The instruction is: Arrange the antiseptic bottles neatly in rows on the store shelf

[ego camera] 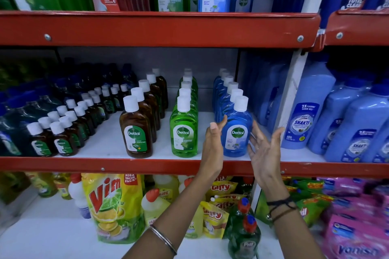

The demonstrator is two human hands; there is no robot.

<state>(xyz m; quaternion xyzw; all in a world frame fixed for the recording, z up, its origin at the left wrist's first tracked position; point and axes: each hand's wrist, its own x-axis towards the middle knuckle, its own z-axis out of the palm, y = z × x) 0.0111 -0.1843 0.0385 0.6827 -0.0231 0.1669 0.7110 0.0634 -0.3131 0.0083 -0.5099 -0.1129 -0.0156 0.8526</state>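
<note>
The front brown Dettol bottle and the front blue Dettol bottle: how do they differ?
The front brown Dettol bottle holds dark amber liquid; the front blue Dettol bottle holds blue. The brown one stands alone, untouched; the blue one sits between the open left hand and right hand. Both stand upright with white caps.

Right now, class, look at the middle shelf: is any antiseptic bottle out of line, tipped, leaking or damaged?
Nothing stands out. The brown row, green row and blue row each run straight back, upright, caps on, no spill on the white shelf. The left hand and right hand are open either side of the front blue bottle.
</note>
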